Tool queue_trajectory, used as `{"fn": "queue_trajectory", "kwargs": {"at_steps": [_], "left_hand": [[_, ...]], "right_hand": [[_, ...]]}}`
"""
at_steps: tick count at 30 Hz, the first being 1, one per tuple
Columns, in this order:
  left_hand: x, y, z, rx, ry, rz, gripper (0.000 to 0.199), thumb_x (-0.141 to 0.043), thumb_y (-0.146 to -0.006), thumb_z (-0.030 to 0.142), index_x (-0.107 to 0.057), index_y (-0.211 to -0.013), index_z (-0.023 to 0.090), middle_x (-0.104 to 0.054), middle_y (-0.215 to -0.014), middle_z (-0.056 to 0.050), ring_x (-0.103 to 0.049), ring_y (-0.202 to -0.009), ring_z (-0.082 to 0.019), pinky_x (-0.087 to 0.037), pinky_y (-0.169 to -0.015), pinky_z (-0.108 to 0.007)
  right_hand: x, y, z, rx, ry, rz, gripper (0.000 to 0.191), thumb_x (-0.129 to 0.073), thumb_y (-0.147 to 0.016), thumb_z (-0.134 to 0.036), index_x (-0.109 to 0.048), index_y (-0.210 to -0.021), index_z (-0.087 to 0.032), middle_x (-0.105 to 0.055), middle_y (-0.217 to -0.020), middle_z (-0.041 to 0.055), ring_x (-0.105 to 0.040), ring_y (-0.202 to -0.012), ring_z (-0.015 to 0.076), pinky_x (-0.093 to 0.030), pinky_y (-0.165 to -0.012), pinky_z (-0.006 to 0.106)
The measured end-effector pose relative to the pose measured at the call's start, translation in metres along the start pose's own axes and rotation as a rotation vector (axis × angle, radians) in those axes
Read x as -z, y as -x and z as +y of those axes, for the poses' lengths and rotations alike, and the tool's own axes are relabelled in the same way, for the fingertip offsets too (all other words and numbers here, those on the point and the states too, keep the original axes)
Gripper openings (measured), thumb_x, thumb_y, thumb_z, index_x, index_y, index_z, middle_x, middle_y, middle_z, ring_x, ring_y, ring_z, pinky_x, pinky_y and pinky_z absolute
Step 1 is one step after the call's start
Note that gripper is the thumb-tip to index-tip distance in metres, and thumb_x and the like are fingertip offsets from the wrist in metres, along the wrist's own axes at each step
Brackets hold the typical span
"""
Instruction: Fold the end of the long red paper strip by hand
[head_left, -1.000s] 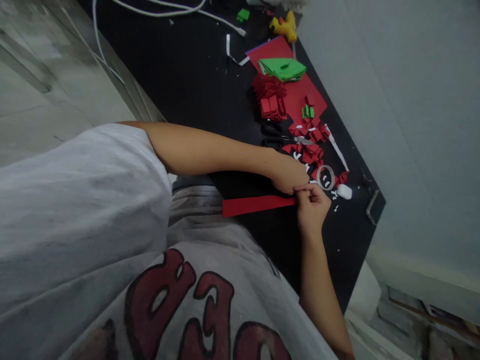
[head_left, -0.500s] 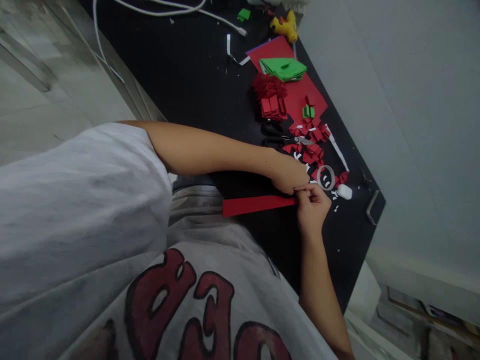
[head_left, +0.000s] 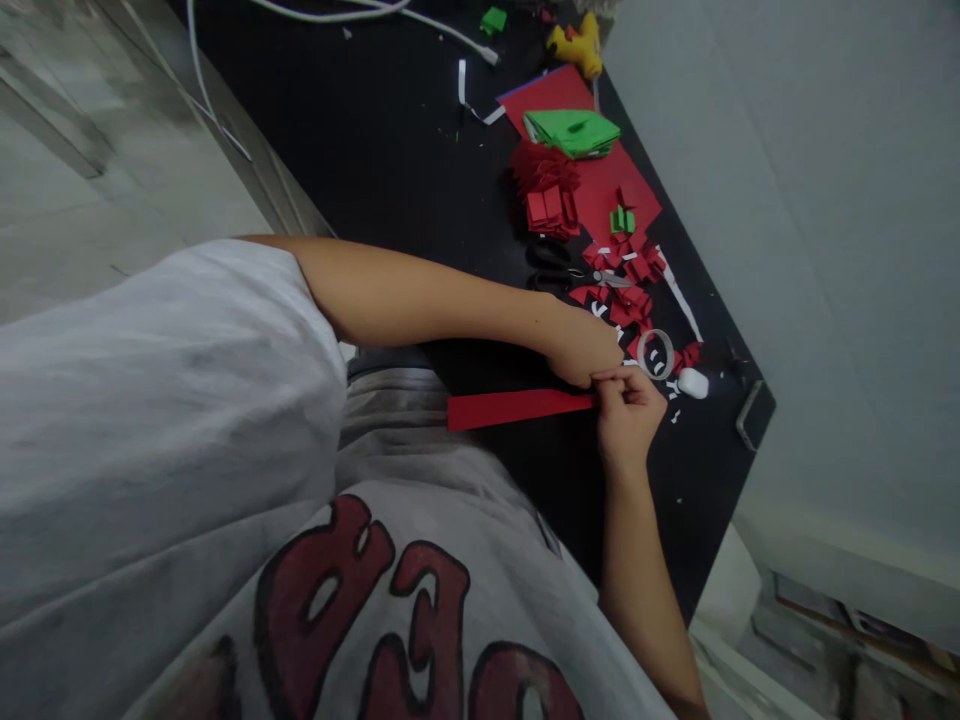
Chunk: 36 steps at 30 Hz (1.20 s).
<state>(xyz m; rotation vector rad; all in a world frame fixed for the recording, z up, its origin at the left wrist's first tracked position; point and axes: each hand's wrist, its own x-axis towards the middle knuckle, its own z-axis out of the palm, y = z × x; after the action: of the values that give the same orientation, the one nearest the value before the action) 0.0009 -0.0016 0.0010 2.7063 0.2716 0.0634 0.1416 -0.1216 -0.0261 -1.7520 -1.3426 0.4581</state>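
A long red paper strip [head_left: 517, 408] stretches from the grey shirt's edge to my hands, over the black table's near edge. My right hand [head_left: 631, 408] is closed, its thumb and fingers pinching the strip's far end. Right against its fingertips is my left hand [head_left: 587, 347], curled, back upward; its fingertips and whatever lies between them are hidden. Just beyond the hands lie a roll of clear tape [head_left: 656, 354], a white rounded case [head_left: 692, 383], folded red paper pieces [head_left: 631, 304] and white scraps.
Black-handled scissors [head_left: 551, 266] lie above my left hand. Farther back are stacked red pieces [head_left: 551, 210], a green folded bundle [head_left: 574, 133], red sheets [head_left: 611, 190] and a yellow glue gun [head_left: 577, 45]. A phone [head_left: 755, 415] rests by the table's right edge; a white cable [head_left: 450, 38] crosses the back.
The view has shifted slightly, so the table items appear a little farther right and mostly higher. Both hands keep nearly the same pose at the strip's end.
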Motion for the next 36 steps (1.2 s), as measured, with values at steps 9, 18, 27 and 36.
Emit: {"fn": "queue_trajectory", "kwargs": {"at_steps": [9,18,27,36], "left_hand": [[0.0021,0.0006,0.0011,0.008,-0.001,-0.004,0.027,-0.064,-0.092,0.022,-0.078,-0.114,0.013,-0.075,-0.109,-0.018,-0.064,-0.092,-0.025,-0.044,-0.087,-0.036],[-0.0023,-0.0026,-0.0037,-0.024,0.04,0.02,0.02,-0.067,-0.089,0.021,-0.079,-0.104,0.013,-0.076,-0.106,-0.017,-0.062,-0.086,-0.023,-0.043,-0.083,-0.036],[-0.0041,-0.0031,-0.004,0.01,0.065,0.032,0.02,-0.068,-0.089,0.025,-0.078,-0.103,0.014,-0.075,-0.105,-0.019,-0.064,-0.089,-0.027,-0.045,-0.085,-0.04],[-0.0036,-0.0049,-0.0058,0.003,0.0,0.021,0.021,-0.066,-0.089,0.028,-0.079,-0.103,0.02,-0.077,-0.102,-0.013,-0.069,-0.09,-0.026,-0.049,-0.082,-0.036]], "right_hand": [[0.0001,-0.0006,0.0003,0.012,0.0,-0.008,0.011,-0.068,-0.073,-0.031,-0.068,-0.068,-0.021,-0.036,-0.05,-0.0092,-0.029,-0.05,0.0088,-0.024,-0.055,0.026],[0.0011,0.0,0.0012,0.0,0.027,-0.022,0.013,-0.066,-0.075,-0.032,-0.068,-0.07,-0.021,-0.035,-0.051,-0.0088,-0.03,-0.051,0.0094,-0.024,-0.055,0.027],[0.001,0.0001,0.0014,-0.012,0.031,-0.032,0.013,-0.065,-0.077,-0.032,-0.067,-0.071,-0.021,-0.034,-0.052,-0.0091,-0.029,-0.051,0.0096,-0.026,-0.056,0.027],[0.0013,0.0,-0.0013,-0.054,-0.015,-0.043,0.014,-0.066,-0.074,-0.033,-0.067,-0.069,-0.02,-0.036,-0.051,-0.0086,-0.031,-0.05,0.0091,-0.026,-0.053,0.025]]}}
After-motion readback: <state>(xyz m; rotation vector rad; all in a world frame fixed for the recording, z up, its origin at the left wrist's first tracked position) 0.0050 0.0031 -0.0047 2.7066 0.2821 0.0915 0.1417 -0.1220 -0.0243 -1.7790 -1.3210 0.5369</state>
